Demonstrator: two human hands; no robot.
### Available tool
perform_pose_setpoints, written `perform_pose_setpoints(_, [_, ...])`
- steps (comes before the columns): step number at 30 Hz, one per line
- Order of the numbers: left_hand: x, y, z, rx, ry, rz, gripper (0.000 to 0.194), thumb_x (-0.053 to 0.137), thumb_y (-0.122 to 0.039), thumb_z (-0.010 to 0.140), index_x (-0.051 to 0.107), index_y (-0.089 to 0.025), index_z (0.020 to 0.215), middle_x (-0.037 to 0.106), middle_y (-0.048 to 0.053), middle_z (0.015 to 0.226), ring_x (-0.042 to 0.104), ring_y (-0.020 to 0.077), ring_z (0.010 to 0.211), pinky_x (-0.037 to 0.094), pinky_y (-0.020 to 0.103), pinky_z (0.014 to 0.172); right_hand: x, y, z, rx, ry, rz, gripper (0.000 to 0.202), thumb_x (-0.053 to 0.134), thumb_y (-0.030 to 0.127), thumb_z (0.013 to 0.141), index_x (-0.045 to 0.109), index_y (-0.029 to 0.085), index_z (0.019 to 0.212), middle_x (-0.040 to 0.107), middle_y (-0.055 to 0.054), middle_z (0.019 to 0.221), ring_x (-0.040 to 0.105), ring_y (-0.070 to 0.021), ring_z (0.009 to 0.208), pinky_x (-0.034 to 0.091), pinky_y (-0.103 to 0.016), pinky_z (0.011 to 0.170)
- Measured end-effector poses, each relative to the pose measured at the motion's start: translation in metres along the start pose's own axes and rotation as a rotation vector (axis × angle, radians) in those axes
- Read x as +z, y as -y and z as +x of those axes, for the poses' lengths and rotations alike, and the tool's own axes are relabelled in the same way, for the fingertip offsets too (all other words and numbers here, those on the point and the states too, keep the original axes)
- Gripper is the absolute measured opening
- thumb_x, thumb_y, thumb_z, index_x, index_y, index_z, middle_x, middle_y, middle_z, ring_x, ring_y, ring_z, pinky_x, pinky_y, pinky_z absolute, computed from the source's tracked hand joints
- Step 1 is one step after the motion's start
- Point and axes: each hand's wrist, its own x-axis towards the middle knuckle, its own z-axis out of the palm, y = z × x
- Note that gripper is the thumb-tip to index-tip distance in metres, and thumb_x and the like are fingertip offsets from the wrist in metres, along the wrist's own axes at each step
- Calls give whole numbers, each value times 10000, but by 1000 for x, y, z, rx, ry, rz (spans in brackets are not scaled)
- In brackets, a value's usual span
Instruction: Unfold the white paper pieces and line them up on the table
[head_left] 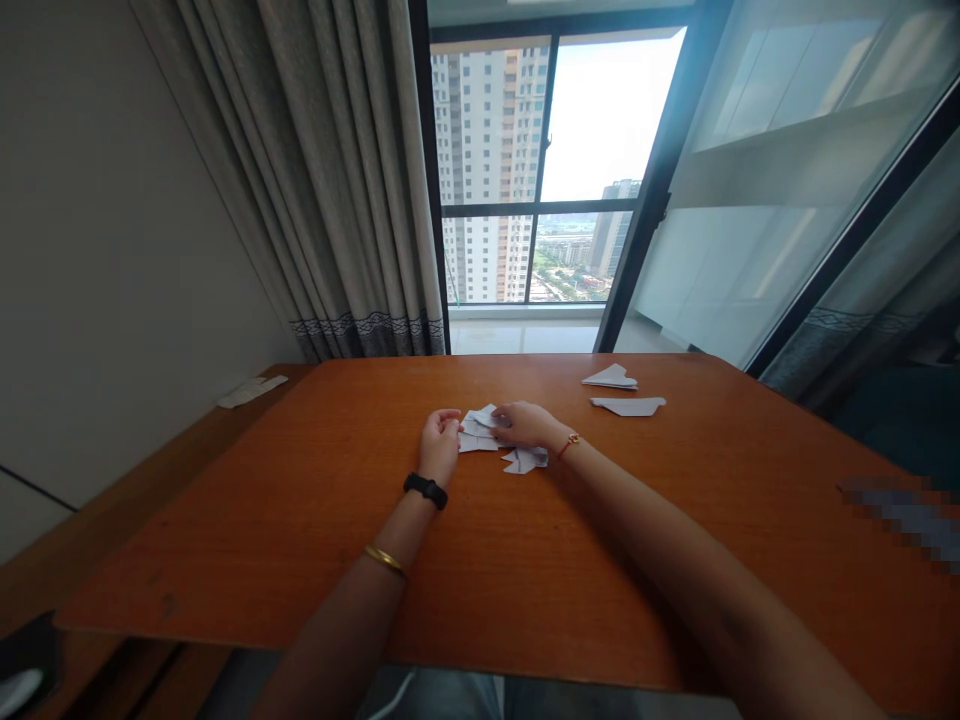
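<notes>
Several folded white papers lie overlapping on the orange-brown wooden table. My left hand, with a black band at its wrist, is at the left edge of these papers, its fingers curled together; what they hold, if anything, is too small to make out. From the right, my right hand reaches over the papers with its fingertips pressed on the upper ones; its grip is partly hidden. A smaller folded paper piece rests just below my right hand.
Two folded papers, one pointed and one flatter, lie at the back right of the table. Pale strips sit on a ledge at the left. A blurred object is at the right edge. Curtain and window stand behind.
</notes>
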Motion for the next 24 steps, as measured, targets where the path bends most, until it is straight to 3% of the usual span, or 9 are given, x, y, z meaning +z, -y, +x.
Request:
perform_pose_setpoints(5, [5,-3,-5,-75,55,-53,207,620,-164,765,552,-165,961,594,-5,732,478,53,436,319,129,364,-13,-1,-15,22,-187,-3,358,371,328,950,700,188,939,709,-98,915,628,-226,830,416,-295,730])
perform_pose_setpoints(8, [7,-14,-12,-174,161,-142,272,632,-342,810,552,-152,988,652,78,848,619,126,573,479,202,464,-23,6,-24,23,-360,10,429,250,298,992,653,175,1071,660,-118,1066,579,-227,991,402,-320,867])
perform_pose_setpoints(10, [5,-21,-15,-330,320,-338,401,552,-505,847,571,-126,977,660,162,964,680,221,792,568,317,635,-26,15,-27,-111,-431,30,382,305,329,988,647,205,1101,622,-101,1156,535,-228,1077,372,-340,947])
perform_pose_setpoints(12, [2,-27,-13,-455,402,-557,410,501,-493,883,591,-101,959,648,196,1031,662,265,939,568,386,779,-25,25,-28,-304,-425,59,305,410,358,960,673,241,1059,603,-72,1201,514,-230,1110,355,-358,981])
perform_pose_setpoints(14, [-2,-27,-7,-461,266,-648,223,489,-280,905,597,-93,962,654,172,1017,659,245,937,565,382,809,-20,32,-26,-387,-389,111,287,448,381,947,670,252,1074,581,-57,1247,502,-219,1139,349,-357,993])
perform_pose_setpoints(17, [-9,-22,6,-392,-46,-620,215,408,-43,861,570,-114,984,658,116,948,661,192,874,580,336,763,-7,35,-21,-216,-339,155,362,494,451,912,621,230,1169,558,-78,1296,474,-232,1192,325,-384,1014])
perform_pose_setpoints(20, [-13,-16,14,-347,-176,-606,197,401,-46,864,537,-141,972,642,80,898,656,172,836,589,336,744,8,28,-19,-51,-151,110,457,648,485,782,619,233,1161,583,-104,1282,456,-304,1216,263,-479,1025])
perform_pose_setpoints(22, [-13,-15,15,-326,-203,-606,147,431,-72,864,533,-146,940,636,73,903,656,173,819,592,355,738,16,24,-18,-29,-71,118,365,675,445,756,664,233,1053,652,-106,1175,509,-317,1157,227,-511,1026])
perform_pose_setpoints(24, [-11,-15,13,-313,-199,-607,102,454,-110,872,537,-146,919,635,76,921,657,177,807,593,368,728,17,20,-18,-15,-83,174,218,627,399,800,692,210,888,704,-107,1021,573,-299,1058,220,-502,1028])
